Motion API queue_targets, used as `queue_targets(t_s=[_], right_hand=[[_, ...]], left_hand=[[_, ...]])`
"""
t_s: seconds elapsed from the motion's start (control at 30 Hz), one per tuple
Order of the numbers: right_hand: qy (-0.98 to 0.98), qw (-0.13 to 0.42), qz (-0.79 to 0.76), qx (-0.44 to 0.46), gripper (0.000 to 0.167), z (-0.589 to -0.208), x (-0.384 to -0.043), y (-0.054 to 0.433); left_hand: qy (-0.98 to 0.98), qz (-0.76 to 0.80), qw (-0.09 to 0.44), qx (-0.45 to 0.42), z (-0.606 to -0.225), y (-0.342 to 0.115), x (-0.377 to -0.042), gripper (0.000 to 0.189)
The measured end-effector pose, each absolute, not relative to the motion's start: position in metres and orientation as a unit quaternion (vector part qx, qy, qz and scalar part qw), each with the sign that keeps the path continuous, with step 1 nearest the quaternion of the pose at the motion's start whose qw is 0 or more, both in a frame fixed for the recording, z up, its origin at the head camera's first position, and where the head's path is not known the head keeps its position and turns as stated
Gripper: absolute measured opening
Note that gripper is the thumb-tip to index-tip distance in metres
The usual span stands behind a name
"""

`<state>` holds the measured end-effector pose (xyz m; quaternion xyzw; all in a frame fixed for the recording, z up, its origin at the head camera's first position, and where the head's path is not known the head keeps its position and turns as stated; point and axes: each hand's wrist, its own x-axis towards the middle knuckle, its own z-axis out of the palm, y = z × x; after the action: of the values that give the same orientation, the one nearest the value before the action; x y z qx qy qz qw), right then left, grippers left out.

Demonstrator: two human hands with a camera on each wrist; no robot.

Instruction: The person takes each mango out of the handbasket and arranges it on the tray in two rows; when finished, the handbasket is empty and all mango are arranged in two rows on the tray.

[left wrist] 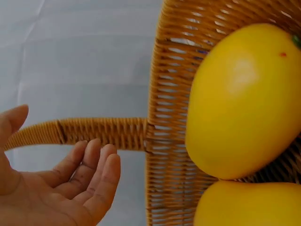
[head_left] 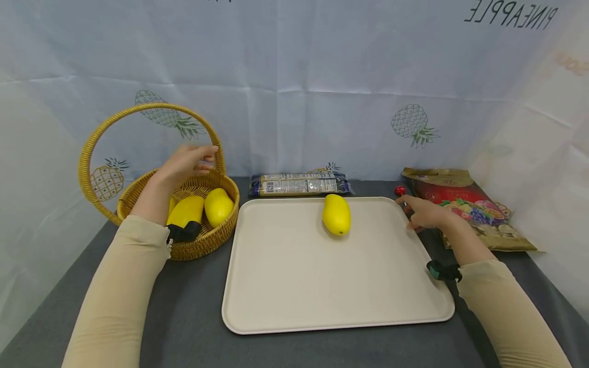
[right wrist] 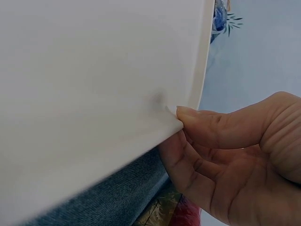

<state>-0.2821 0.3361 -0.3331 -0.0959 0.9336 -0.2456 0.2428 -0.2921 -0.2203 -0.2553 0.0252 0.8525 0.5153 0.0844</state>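
My left hand (head_left: pixel 186 162) is over the wicker basket (head_left: pixel 216 237), beside the right side of its arched handle (head_left: pixel 149 106). Its fingers are relaxed and the thumb stands apart, with nothing held; in the left wrist view the handle passes behind the fingers. Inside the basket lie yellow mangoes, one (head_left: pixel 218 207) by the right wall and another (head_left: pixel 186 210) partly behind my wrist. At the far right corner of the beige tray (head_left: pixel 336 286), my right hand (head_left: pixel 424 212) pinches the rim between thumb and fingers. A single mango (head_left: pixel 336 214) rests near the tray's far edge.
Behind the tray lies a long dark packet (head_left: pixel 301 185) with a printed label. A red and gold bag (head_left: pixel 474 209) with fruit pictures lies to the right. Near my right fingers is a small round red thing (head_left: pixel 400 190). A pineapple-printed cloth (head_left: pixel 294 122) hangs behind the dark table.
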Motion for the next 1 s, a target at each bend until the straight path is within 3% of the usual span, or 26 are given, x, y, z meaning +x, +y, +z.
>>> queue_targets(t_s=[0.2, 0.63, 0.87, 1.0], right_hand=[[0.934, 0.241, -0.247, -0.094, 0.08, -0.334, -0.282, 0.336], [0.933, 0.242, -0.251, -0.089, 0.081, -0.336, -0.283, 0.336], [0.933, 0.24, -0.252, -0.092, 0.08, -0.335, -0.283, 0.337], [0.933, 0.24, -0.251, -0.093, 0.08, -0.335, -0.282, 0.337]], left_hand=[[0.855, 0.503, 0.124, 0.022, -0.266, -0.23, -0.298, 0.084], [0.851, 0.474, 0.22, 0.051, -0.287, -0.245, -0.306, 0.079], [0.854, 0.462, 0.232, 0.059, -0.294, -0.245, -0.306, 0.068], [0.868, 0.431, 0.237, 0.076, -0.297, -0.246, -0.307, 0.071]])
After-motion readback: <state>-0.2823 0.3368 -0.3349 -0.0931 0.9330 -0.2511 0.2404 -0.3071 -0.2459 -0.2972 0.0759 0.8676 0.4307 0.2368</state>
